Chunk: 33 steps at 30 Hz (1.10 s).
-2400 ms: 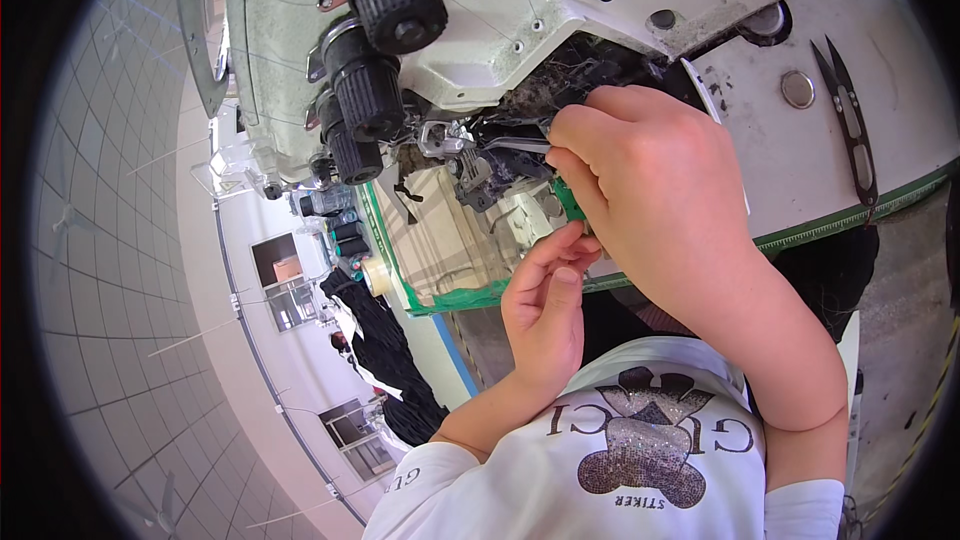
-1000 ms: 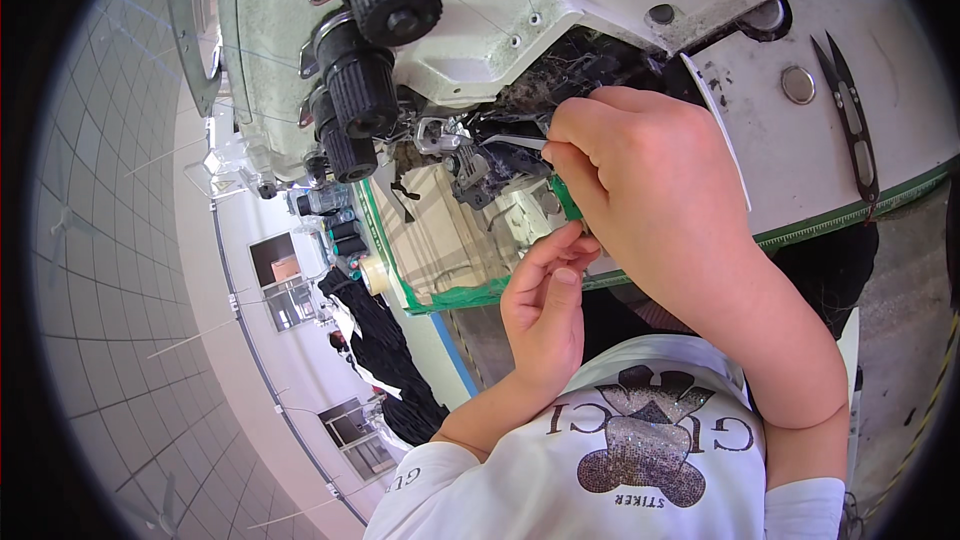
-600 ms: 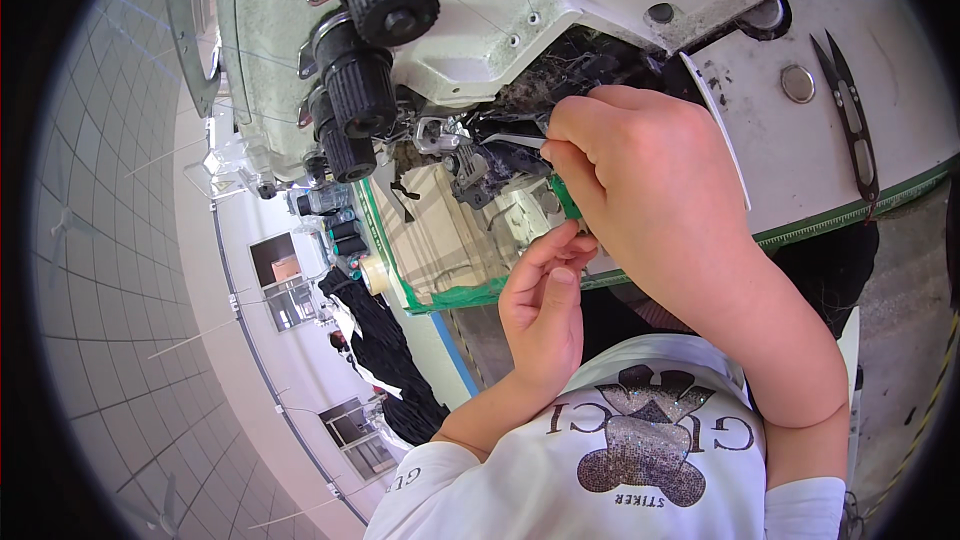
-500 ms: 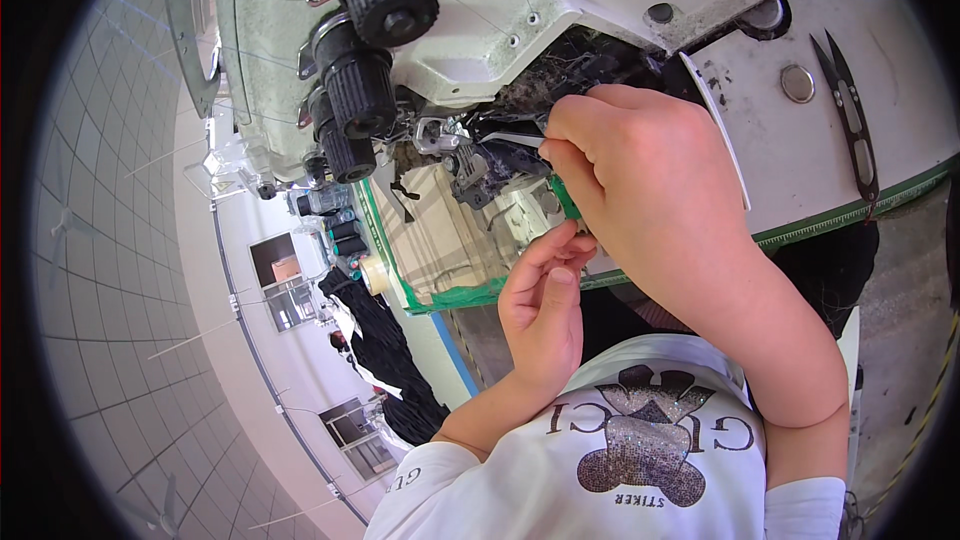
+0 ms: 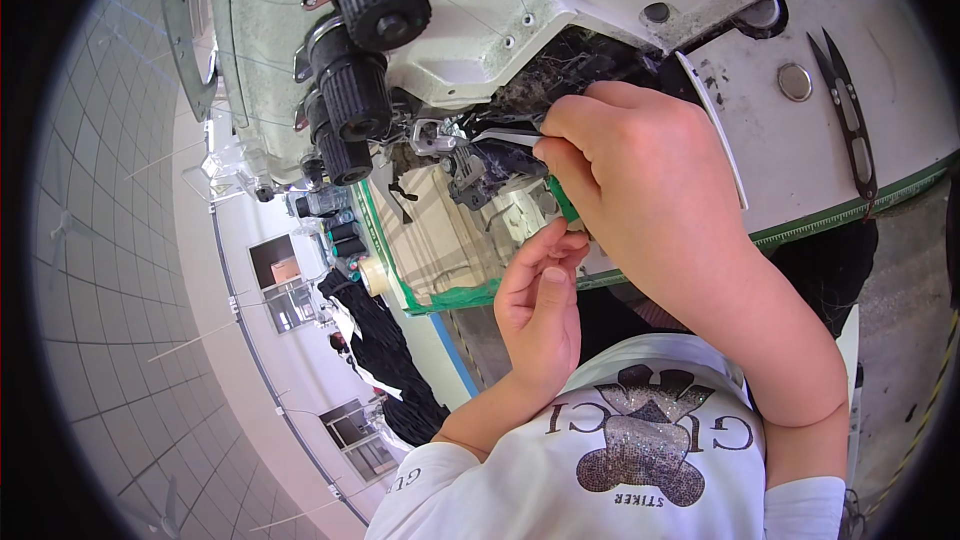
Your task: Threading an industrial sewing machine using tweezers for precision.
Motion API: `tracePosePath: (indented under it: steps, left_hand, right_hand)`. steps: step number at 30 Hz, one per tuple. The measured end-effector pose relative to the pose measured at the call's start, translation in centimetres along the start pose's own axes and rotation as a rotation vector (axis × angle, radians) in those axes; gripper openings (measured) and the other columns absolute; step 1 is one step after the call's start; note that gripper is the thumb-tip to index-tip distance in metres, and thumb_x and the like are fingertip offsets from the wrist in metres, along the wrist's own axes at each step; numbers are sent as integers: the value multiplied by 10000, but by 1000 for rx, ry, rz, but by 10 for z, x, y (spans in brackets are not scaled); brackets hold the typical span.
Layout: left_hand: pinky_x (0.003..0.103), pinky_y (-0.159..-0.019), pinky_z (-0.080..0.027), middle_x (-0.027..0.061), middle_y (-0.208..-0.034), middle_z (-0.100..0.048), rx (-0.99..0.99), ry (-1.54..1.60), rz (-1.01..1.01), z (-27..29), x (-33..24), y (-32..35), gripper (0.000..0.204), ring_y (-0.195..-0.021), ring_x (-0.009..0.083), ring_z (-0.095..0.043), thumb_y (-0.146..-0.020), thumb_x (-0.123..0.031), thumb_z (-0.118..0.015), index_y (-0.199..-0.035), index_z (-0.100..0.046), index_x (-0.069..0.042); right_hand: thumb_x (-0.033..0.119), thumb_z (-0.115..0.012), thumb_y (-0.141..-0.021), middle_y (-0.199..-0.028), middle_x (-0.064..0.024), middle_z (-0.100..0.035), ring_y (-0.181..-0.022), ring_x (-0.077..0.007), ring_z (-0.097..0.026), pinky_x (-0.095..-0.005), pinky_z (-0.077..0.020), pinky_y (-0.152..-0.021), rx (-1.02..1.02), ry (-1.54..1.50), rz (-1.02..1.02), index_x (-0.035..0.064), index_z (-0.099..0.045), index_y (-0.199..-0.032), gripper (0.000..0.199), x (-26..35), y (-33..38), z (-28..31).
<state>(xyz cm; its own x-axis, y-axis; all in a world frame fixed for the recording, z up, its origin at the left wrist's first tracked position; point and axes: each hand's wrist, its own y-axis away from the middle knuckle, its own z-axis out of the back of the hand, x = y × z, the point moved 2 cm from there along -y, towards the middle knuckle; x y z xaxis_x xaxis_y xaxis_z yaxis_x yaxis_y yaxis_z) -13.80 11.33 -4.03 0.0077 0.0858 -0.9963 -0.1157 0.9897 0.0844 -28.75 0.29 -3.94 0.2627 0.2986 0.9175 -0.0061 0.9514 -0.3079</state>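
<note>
My right hand (image 5: 640,155) is closed around slim metal tweezers (image 5: 508,137). Their tips reach in among the looper and needle parts (image 5: 437,138) of an overlock sewing machine (image 5: 470,50), next to a grey presser part (image 5: 465,178). Lower down, my left hand (image 5: 540,305) is loosely curled, its thumb apart from the fingers. Its fingertips are at a green piece (image 5: 562,202) on the machine's front, though whether they press on it I cannot tell. Any thread at the tweezer tips is too fine to make out.
Black tension knobs (image 5: 380,0) stick out on the left. Thread snips (image 5: 850,120) and a round metal disc (image 5: 795,82) lie on the white tabletop to the right. A green measuring tape (image 5: 850,210) runs along its edge. Dark lint fills the machine's opening (image 5: 560,65).
The view has shifted slightly, so the machine sits a little more to the left. Both hands keep nearly the same pose, and the tweezers' two arms show more plainly.
</note>
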Motion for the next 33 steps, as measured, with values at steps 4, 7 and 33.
tracePosePath:
  steps: [4,7,33]
  left_hand:
    - [408,-1095,-377,133,-1238,-602,10,36,2,1,0,-1,401,-1190,200,-544,-1009,-129,-539,-1365,-490,48]
    - [407,-1096,-375,134,-1238,-602,0,36,-2,0,0,-1,404,-1189,200,-545,-1009,-128,-538,-1369,-485,49]
    - [378,-1063,-390,154,-1448,-465,-60,-102,-102,-2,-14,0,442,-1229,204,-509,-1013,-175,-539,-1409,-458,5]
  right_hand:
    - [72,-701,-789,-693,-120,-589,-613,-315,-597,-395,-477,-562,-18,-11,-14,16,-652,-781,75,-1,0,2]
    - [70,-700,-790,-693,-122,-590,-616,-316,-599,-395,-478,-564,-11,-3,-21,16,-653,-782,72,-1,-1,2]
    - [3,-740,-711,-651,-77,-561,-562,-190,-543,-284,-379,-506,-137,-48,-83,-2,-636,-750,111,12,44,89]
